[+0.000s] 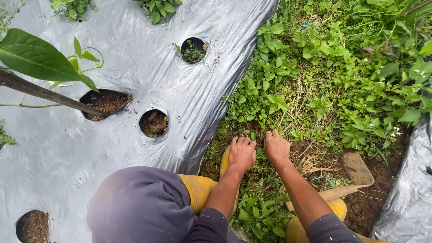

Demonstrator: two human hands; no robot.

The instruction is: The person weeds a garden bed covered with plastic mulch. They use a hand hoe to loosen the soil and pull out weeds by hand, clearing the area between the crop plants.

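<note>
Your left hand (242,153) and right hand (276,146) sit knuckles-up at lower centre, fingers curled down into the weeds (252,135); whether they grip any, you cannot tell. Planting holes (153,123) in the silver mulch sheet (135,49) at left hold soil.

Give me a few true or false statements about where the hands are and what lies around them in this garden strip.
1. Both hands are down among the weeds between the plastic sheets. True: left hand, right hand.
2. The right hand grips the wooden-handled hoe. False: the hoe lies on the soil beside the right arm, untouched.
3. The silver plastic sheet has round planting holes. True.
4. The person wears red boots. False: the boots are yellow.
</note>
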